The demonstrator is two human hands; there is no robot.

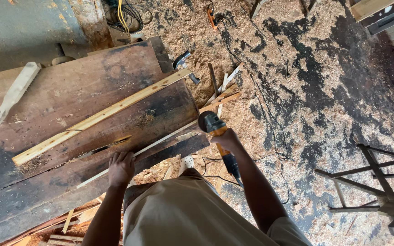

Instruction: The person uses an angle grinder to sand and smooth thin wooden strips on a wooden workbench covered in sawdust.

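My left hand (121,167) presses down on a thin light wooden strip (160,142) that runs along the near edge of a dark worn workbench top (83,91). Gripped in my right hand (226,139) is an orange and black angle grinder (213,125), its head at the strip's right end by the bench corner. The grinder's black cord (233,168) trails down past my forearm. A longer pale wooden batten (99,116) lies diagonally across the bench, farther from me.
Sawdust (297,91) covers the dark floor. Offcut sticks (222,91) lie beyond the bench corner. A black metal stand (379,182) is at the right. Cables (124,16) and a grey drum (28,27) sit at the top left. A pale plank (14,93) rests far left.
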